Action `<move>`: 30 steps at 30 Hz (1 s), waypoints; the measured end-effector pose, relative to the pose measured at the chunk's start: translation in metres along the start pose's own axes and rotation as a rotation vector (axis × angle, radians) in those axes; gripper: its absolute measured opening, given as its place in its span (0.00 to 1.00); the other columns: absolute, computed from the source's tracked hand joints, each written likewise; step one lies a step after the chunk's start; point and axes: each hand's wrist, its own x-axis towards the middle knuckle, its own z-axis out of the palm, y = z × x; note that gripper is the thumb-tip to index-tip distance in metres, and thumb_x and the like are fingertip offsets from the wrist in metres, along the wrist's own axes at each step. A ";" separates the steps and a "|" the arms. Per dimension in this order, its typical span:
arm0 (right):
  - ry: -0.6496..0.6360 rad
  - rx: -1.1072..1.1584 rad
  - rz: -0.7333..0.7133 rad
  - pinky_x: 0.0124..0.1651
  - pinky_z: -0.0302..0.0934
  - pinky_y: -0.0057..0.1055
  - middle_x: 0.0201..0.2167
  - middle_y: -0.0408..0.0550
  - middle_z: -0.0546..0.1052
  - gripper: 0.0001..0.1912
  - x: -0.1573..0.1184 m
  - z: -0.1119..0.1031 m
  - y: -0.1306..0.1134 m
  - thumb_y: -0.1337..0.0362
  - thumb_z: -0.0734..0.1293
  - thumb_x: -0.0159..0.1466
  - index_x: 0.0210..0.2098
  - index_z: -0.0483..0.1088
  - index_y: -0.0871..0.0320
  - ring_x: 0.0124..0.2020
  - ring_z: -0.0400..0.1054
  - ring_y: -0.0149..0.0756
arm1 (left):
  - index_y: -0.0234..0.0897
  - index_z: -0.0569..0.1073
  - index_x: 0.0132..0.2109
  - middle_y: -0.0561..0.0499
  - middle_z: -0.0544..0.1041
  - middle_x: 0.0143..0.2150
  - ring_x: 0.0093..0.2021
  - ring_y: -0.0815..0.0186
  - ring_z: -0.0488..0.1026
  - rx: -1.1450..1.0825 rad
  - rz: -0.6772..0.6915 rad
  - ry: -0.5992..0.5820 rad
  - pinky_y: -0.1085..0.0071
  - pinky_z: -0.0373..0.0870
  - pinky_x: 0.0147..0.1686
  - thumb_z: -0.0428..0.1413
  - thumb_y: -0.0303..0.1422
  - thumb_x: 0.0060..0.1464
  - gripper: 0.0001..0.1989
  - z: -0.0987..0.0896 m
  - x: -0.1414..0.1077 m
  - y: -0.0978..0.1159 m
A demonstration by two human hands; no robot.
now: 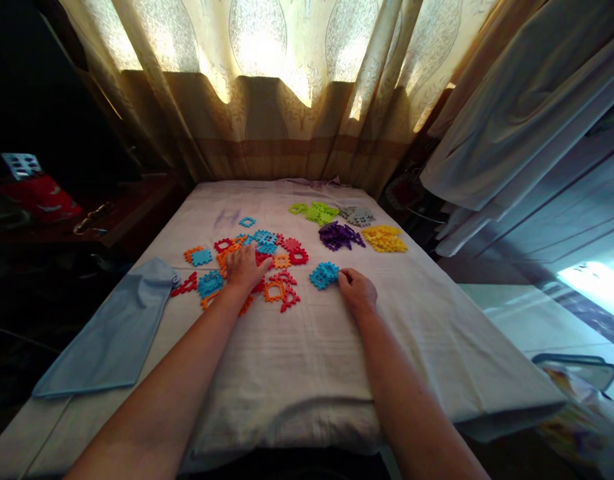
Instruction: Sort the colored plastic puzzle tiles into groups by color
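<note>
My left hand [243, 268] lies palm down on a mixed heap of flat plastic interlocking pieces, its fingers apart and thumb stretched to the right. Around it are red pieces [299, 256], orange pieces [273, 291] and blue pieces [209, 284], many of them square frames with toothed edges. The palm hides part of the heap. To the right, my right hand [357, 289] rests on the cloth with curled fingers, its fingertips at the edge of a small blue pile [324, 275]. Whatever those fingertips pinch, if anything, is hidden.
Sorted piles of green [321, 213], grey [357, 215], purple [341, 236] and yellow pieces [385, 239] lie at the far right of the cloth-covered table [307, 360]. A lone blue frame [247, 221] sits behind the heap. A light-blue cloth bag [111, 327] lies left.
</note>
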 end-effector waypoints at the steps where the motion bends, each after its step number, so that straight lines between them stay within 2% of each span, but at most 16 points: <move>1: -0.006 0.000 0.001 0.36 0.59 0.28 0.37 0.46 0.81 0.15 0.000 0.000 0.000 0.58 0.61 0.66 0.42 0.78 0.52 0.37 0.73 0.36 | 0.33 0.65 0.62 0.36 0.70 0.62 0.62 0.48 0.65 0.015 -0.018 -0.013 0.50 0.54 0.63 0.52 0.46 0.58 0.31 0.001 0.006 0.005; 4: -0.024 -0.004 0.011 0.36 0.60 0.28 0.38 0.46 0.81 0.15 -0.001 -0.003 -0.002 0.58 0.60 0.66 0.42 0.78 0.51 0.38 0.73 0.37 | 0.32 0.68 0.58 0.33 0.73 0.58 0.60 0.44 0.66 0.047 -0.039 -0.011 0.45 0.51 0.63 0.51 0.49 0.56 0.30 0.007 0.017 0.015; 7: -0.039 -0.010 0.022 0.36 0.60 0.28 0.37 0.46 0.81 0.15 -0.001 -0.006 -0.005 0.57 0.60 0.67 0.42 0.78 0.51 0.38 0.73 0.37 | 0.33 0.72 0.52 0.33 0.77 0.52 0.55 0.42 0.70 0.026 -0.042 0.015 0.42 0.54 0.59 0.52 0.49 0.55 0.26 0.014 0.025 0.018; 11: -0.046 -0.009 0.020 0.36 0.60 0.29 0.38 0.46 0.81 0.14 0.000 -0.008 -0.007 0.59 0.61 0.66 0.41 0.78 0.51 0.38 0.73 0.37 | 0.36 0.75 0.48 0.35 0.79 0.49 0.51 0.43 0.73 -0.038 -0.038 0.061 0.42 0.58 0.56 0.53 0.43 0.55 0.19 0.023 0.031 0.013; 15: -0.065 -0.017 0.020 0.37 0.60 0.29 0.38 0.47 0.81 0.15 0.001 -0.010 -0.008 0.59 0.60 0.66 0.42 0.78 0.52 0.38 0.73 0.38 | 0.39 0.76 0.48 0.38 0.79 0.49 0.52 0.45 0.72 -0.042 -0.011 0.092 0.43 0.57 0.57 0.52 0.40 0.55 0.17 0.025 0.029 0.008; 20: -0.096 -0.023 0.038 0.38 0.61 0.29 0.39 0.47 0.81 0.15 0.000 -0.013 -0.011 0.59 0.60 0.66 0.43 0.78 0.51 0.39 0.73 0.38 | 0.42 0.77 0.45 0.44 0.79 0.49 0.52 0.50 0.72 -0.057 0.085 0.144 0.45 0.53 0.60 0.50 0.37 0.58 0.13 0.017 0.024 0.007; 23: -0.100 -0.006 0.041 0.38 0.61 0.29 0.39 0.47 0.81 0.15 0.001 -0.014 -0.010 0.59 0.61 0.66 0.43 0.78 0.51 0.40 0.73 0.38 | 0.41 0.78 0.45 0.45 0.79 0.49 0.51 0.54 0.72 -0.105 0.151 0.182 0.51 0.58 0.58 0.49 0.36 0.60 0.14 0.012 0.021 0.011; 27: -0.063 0.033 0.021 0.39 0.61 0.29 0.38 0.47 0.81 0.14 0.004 -0.013 -0.005 0.60 0.61 0.65 0.42 0.78 0.52 0.39 0.73 0.38 | 0.41 0.78 0.46 0.46 0.79 0.45 0.47 0.57 0.72 -0.183 0.291 0.207 0.60 0.66 0.50 0.49 0.37 0.62 0.15 0.012 0.004 0.029; 30: -0.050 0.056 0.013 0.39 0.62 0.29 0.37 0.47 0.82 0.15 0.005 -0.011 -0.001 0.60 0.61 0.65 0.42 0.78 0.52 0.39 0.73 0.38 | 0.41 0.78 0.46 0.46 0.78 0.43 0.46 0.58 0.72 -0.211 0.403 0.155 0.61 0.67 0.48 0.50 0.36 0.62 0.14 0.018 -0.020 0.048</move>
